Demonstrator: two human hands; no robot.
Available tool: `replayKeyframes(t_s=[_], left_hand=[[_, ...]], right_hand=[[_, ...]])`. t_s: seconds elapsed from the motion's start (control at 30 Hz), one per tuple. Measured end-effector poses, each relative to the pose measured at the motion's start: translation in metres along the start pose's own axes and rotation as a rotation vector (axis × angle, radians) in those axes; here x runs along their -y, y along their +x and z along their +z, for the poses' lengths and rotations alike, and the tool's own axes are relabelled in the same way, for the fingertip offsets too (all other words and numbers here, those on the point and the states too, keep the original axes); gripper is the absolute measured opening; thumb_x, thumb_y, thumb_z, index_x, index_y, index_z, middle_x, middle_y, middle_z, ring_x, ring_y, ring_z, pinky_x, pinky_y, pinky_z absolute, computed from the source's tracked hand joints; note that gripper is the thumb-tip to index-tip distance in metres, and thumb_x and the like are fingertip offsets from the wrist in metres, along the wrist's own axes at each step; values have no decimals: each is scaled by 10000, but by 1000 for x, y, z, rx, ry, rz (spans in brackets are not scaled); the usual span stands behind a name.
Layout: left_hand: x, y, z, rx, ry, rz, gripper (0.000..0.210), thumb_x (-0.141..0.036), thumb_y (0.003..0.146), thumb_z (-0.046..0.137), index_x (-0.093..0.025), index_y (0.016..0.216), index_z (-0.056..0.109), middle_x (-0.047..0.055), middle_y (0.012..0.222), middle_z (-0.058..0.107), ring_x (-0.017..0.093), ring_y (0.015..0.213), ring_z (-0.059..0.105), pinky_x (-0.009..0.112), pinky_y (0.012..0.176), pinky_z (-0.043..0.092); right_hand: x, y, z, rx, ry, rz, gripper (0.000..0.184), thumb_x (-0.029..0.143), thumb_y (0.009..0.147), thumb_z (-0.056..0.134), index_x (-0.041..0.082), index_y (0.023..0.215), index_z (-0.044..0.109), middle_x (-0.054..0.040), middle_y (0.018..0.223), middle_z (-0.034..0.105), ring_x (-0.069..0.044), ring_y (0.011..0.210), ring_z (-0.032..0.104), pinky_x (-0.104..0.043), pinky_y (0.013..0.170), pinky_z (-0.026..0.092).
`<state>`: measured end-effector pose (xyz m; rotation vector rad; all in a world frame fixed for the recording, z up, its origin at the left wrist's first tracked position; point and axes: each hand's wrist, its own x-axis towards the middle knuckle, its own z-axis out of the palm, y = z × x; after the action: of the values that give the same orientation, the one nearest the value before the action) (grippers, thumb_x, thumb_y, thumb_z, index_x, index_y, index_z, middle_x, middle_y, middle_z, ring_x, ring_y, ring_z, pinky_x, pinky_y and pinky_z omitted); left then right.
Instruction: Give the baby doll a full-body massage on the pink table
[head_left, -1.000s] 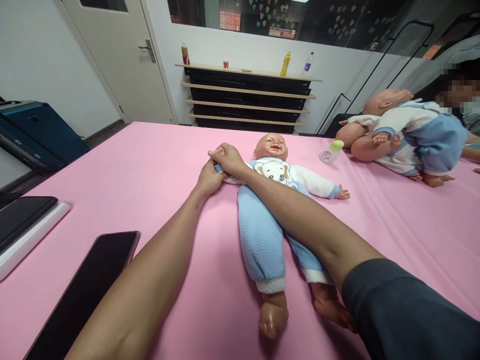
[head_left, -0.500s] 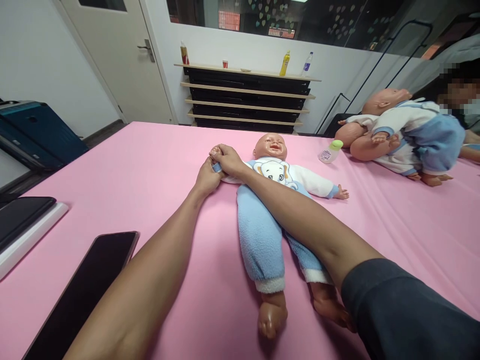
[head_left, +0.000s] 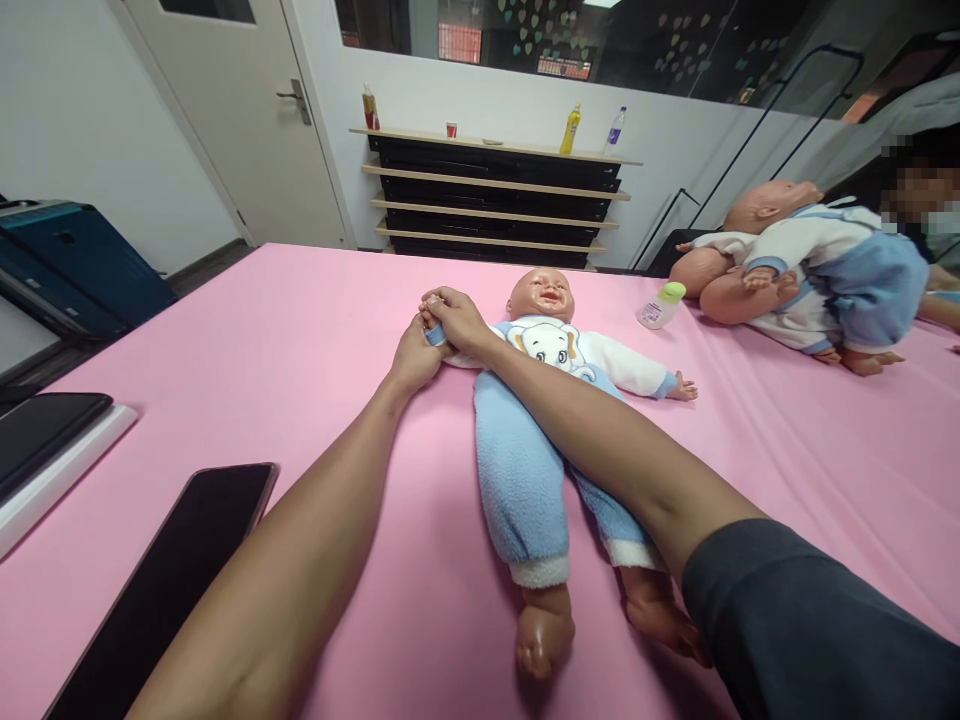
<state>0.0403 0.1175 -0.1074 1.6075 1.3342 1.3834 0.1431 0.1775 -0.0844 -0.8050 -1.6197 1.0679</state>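
Observation:
A baby doll (head_left: pixel 521 470) lies on its back on the pink-covered table (head_left: pixel 360 600), dressed in a white top with an elephant face and fuzzy blue trousers. Its arm on my left stretches out sideways, and both my hands close around the end of it. My left hand (head_left: pixel 417 352) grips the blue cuff and wrist from below. Over the doll's small hand, my right hand (head_left: pixel 456 320) has its fingers curled, and my right forearm crosses the doll's body. The doll's other arm lies free, palm up. Most of the held doll hand is hidden by my fingers.
A small bottle with a green cap (head_left: pixel 661 305) stands beyond the doll. Two more dolls (head_left: pixel 810 270) lie piled at the right, near a person. A black phone (head_left: pixel 169 590) and a dark tablet-like slab (head_left: pixel 52 440) on a white box lie at left. Shelves (head_left: pixel 495 185) stand behind.
My right fingers have shifted very slightly over the doll's hand. Otherwise both hands and the doll stay in place.

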Motion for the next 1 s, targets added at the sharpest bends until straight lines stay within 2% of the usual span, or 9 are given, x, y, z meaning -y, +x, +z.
replayKeyframes(t_s=[0.17,0.37,0.47,0.57,0.67,0.77,0.93,1.0], left_hand=[[-2,-2,0,18,-23,-12,421,-184,599,714,-177,998,582,35,905,656,175,751,583,309,693,457],[-5,-3,0,31,-2,-4,477,-208,593,729,-182,1044,575,35,944,666,183,784,598,307,701,461],[-5,-3,-1,15,1,-7,462,-218,604,725,-184,1041,578,39,956,664,185,789,596,305,699,458],[-3,-2,-2,19,-3,-16,434,-221,615,716,-182,1024,577,38,925,659,182,762,587,307,689,457],[-2,-1,-1,21,-10,-21,411,-209,611,711,-178,999,579,36,894,653,175,736,575,314,699,462],[-3,-2,0,25,-13,-20,421,-200,595,719,-177,992,580,35,896,653,173,740,575,321,720,470],[-8,-4,0,67,-6,4,536,-209,597,737,-193,1107,574,35,990,671,188,817,606,319,739,475],[-9,-5,0,55,-6,5,549,-213,605,741,-199,1126,568,36,1009,673,195,837,612,320,743,475]], right_hand=[[-4,2,-5,0,-125,-24,310,410,931,542,161,759,614,-18,767,664,-122,724,613,-216,648,472],[0,2,-2,-37,-28,25,466,593,931,496,163,779,592,-16,685,623,-118,619,578,-223,591,474],[-1,1,-1,-7,-5,-9,367,500,934,525,166,806,606,-13,751,641,-117,693,597,-213,648,494],[-3,0,-2,13,-74,-31,252,396,917,559,173,818,622,-4,792,655,-116,742,607,-211,692,494],[-5,2,-4,-10,-137,-23,267,395,925,550,172,797,622,-15,808,669,-121,746,618,-225,697,491],[-5,3,-6,-33,-150,-6,343,464,934,544,168,774,611,-34,818,679,-127,739,627,-232,674,491],[3,3,-2,-77,-62,81,543,676,913,465,169,756,576,-21,646,608,-129,598,588,-241,592,490],[6,1,0,-84,-29,105,540,684,900,479,171,757,570,-19,655,606,-127,598,586,-240,595,498]])
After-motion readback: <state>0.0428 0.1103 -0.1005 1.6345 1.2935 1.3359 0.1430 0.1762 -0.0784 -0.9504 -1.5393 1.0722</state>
